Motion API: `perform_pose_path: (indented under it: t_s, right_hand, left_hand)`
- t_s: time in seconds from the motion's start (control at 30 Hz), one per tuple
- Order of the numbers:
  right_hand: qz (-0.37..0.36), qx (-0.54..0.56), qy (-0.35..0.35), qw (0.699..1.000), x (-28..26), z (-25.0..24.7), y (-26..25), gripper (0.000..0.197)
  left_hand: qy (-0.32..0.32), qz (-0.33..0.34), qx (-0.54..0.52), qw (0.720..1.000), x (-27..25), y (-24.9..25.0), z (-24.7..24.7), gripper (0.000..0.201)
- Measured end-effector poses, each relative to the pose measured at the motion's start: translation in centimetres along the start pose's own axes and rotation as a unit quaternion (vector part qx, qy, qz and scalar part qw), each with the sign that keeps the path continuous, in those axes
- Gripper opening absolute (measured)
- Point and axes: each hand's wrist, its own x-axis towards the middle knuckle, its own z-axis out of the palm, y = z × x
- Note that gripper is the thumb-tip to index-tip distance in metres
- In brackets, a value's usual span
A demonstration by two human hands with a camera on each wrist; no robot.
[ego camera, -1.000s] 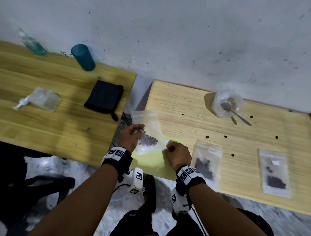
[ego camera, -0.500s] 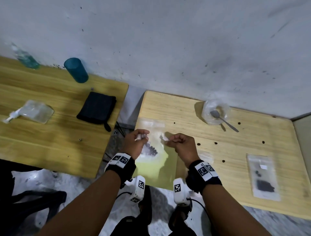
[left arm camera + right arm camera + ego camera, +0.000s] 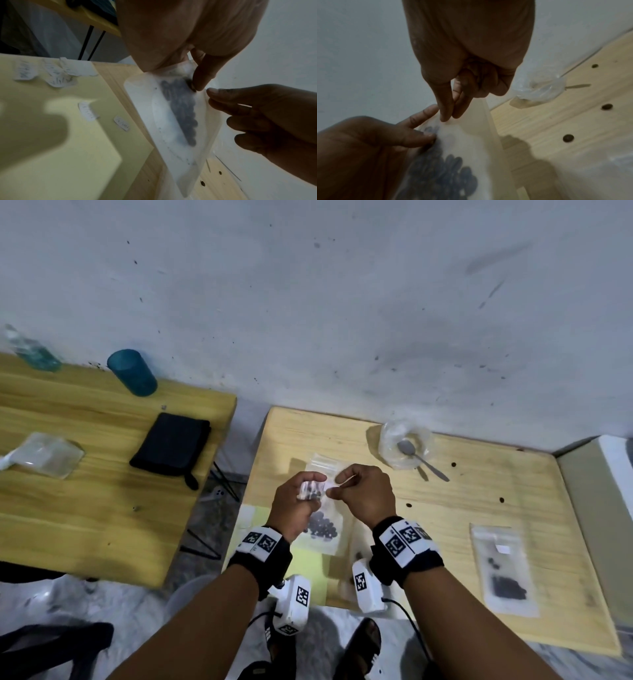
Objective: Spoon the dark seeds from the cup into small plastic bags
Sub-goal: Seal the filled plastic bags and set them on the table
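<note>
A small clear plastic bag [image 3: 325, 539] with dark seeds [image 3: 321, 528] in its lower half hangs over the right table's [image 3: 445, 525] near left part. My left hand [image 3: 313, 486] pinches its upper left part between thumb and fingers [image 3: 202, 73]. My right hand [image 3: 337, 487] pinches the top edge just beside it, thumb against forefinger [image 3: 444, 112]. The bag [image 3: 171, 121] is blurred in both wrist views. A clear plastic cup [image 3: 404, 446] stands at the back of the table with a metal spoon [image 3: 423, 458] lying in it.
Another seed bag [image 3: 503, 570] lies flat at the right. A yellow sheet [image 3: 51, 135] with paper labels covers the near left corner. Dark round spots [image 3: 501, 499] dot the wood. The left table holds a teal cup [image 3: 132, 373], black pouch [image 3: 171, 443] and bottle [image 3: 30, 350].
My right hand rose from the table's near edge to the bag's top, close to my left hand. The bag moved farther over the table.
</note>
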Motion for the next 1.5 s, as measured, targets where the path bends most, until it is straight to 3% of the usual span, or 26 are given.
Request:
perform_pose_path:
  t_s: [0.1,0.17,0.27,0.37,0.63,0.77,0.9,1.1,1.3,1.5]
  right_hand:
    - [-0.011,-0.031,0.042,0.999,-0.6,-0.6,0.2,0.036]
    - [-0.022,-0.011,0.076,0.997,-1.0,-0.6,0.8,0.043]
    - [0.003,0.065,0.085,0.994,-1.0,-0.5,2.0,0.040]
    - [0.022,0.136,0.092,0.986,-0.7,-0.6,3.1,0.036]
    - [0.005,0.255,0.069,0.965,-0.6,0.1,3.7,0.033]
    - [-0.034,0.220,0.090,0.971,-0.8,0.1,3.8,0.035]
    - [-0.025,0.223,0.114,0.968,-0.6,0.5,4.1,0.037]
    - [-0.048,0.234,0.075,0.968,-0.9,0.2,4.2,0.039]
    - [-0.056,0.230,0.086,0.968,-1.6,0.6,4.7,0.033]
    - [0.002,0.222,-0.045,0.974,-3.5,0.3,7.1,0.022]
  left_hand:
    - [0.018,-0.016,-0.034,0.999,-0.1,0.2,0.9,0.045]
    - [0.043,-0.024,-0.059,0.997,-0.2,0.3,1.3,0.033]
    - [0.112,-0.030,-0.110,0.987,-0.3,0.7,2.2,0.011]
    - [0.155,-0.035,-0.138,0.978,-0.3,0.8,2.6,0.011]
    - [0.156,-0.047,-0.122,0.979,-0.2,0.8,3.4,0.010]
    - [0.136,-0.040,-0.116,0.983,-0.3,1.1,3.4,0.008]
    - [0.118,-0.032,-0.103,0.987,-0.3,1.3,3.5,0.007]
    - [0.098,-0.040,-0.113,0.988,-0.2,0.4,2.9,0.017]
    - [0.093,-0.038,-0.120,0.988,-0.7,0.5,2.8,0.017]
    - [0.078,-0.074,-0.105,0.989,-0.8,0.1,2.2,0.036]
